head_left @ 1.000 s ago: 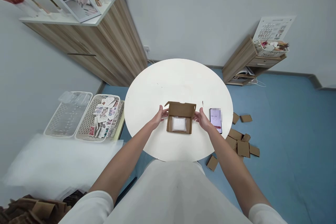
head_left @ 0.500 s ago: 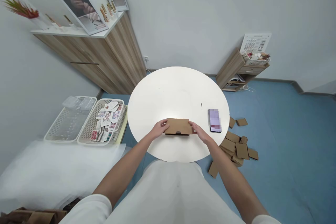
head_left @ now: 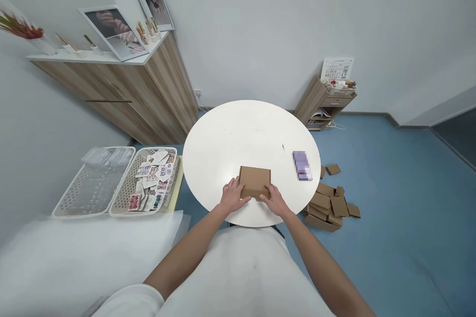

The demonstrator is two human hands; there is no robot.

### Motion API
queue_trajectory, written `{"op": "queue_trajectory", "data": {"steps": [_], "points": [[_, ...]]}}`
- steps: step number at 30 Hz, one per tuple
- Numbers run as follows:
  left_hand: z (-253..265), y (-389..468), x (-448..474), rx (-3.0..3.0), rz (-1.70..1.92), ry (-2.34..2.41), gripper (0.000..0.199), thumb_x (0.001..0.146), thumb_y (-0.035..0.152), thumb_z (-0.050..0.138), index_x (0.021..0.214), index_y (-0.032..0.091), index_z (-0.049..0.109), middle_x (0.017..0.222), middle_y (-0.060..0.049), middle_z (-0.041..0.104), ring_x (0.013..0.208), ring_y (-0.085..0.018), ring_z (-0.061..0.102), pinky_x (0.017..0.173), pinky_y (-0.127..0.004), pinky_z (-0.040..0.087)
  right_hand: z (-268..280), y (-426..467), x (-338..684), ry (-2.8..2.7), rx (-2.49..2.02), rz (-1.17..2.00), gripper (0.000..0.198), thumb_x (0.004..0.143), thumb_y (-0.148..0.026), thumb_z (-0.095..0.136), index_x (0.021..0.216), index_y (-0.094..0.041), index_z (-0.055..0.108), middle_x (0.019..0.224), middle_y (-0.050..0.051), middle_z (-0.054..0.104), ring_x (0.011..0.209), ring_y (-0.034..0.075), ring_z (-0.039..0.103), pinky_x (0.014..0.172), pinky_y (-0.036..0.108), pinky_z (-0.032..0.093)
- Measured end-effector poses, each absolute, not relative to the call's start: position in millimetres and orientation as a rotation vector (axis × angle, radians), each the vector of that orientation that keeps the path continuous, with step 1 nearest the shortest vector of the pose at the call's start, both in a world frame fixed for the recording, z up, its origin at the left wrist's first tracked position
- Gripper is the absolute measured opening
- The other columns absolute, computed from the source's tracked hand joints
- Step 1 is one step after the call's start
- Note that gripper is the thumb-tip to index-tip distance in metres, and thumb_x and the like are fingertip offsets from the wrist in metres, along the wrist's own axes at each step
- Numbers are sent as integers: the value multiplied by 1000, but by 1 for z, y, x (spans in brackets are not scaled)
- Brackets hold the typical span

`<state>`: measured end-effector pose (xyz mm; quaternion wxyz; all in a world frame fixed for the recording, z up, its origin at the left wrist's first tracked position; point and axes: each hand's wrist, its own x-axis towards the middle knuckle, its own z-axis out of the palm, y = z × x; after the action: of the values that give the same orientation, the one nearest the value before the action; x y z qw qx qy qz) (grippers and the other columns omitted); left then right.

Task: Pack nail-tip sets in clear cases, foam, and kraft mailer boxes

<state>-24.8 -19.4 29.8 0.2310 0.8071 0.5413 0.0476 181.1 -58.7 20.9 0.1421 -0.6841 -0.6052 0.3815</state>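
A small brown cardboard box lies on the white round table, close to its front edge, with its lid down. My left hand grips the box's near left corner, fingers along the side and thumb at the front. At the near right corner my right hand holds the box in the same way, thumb toward the front edge. Part of the front face is hidden behind the thumbs. On the table to the right rests a phone with a blurred-out purple screen.
Flattened or folded cardboard boxes are piled on the blue floor at right. Left of the table stand a white basket of packets and a basket with clear plastic pieces. A wooden cabinet and small shelf stand by the wall.
The box has turned from showing its open-edged front to lying flat, top up. Both hands have slid from its sides toward the near corners. The view has shifted slightly.
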Motion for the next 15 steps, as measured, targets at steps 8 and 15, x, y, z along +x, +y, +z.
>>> {"op": "queue_trajectory", "data": {"steps": [8,15], "points": [[27,-18,-36,2130,164,1441,59,71,58,44,119,24,41,138,-11,25,126,-31,20,97,-47,22,26,-62,177,-1812,-2138,976,69,68,-58,50,128,-28,31,139,6,23,125,29,23,96,44,24],[16,-29,-55,1947,289,1384,71,69,42,55,130,22,24,134,-11,33,124,-29,26,98,-45,22,15,-78,172,-1585,-2114,885,71,72,-49,48,132,-25,20,133,7,35,122,28,29,96,44,26]]}}
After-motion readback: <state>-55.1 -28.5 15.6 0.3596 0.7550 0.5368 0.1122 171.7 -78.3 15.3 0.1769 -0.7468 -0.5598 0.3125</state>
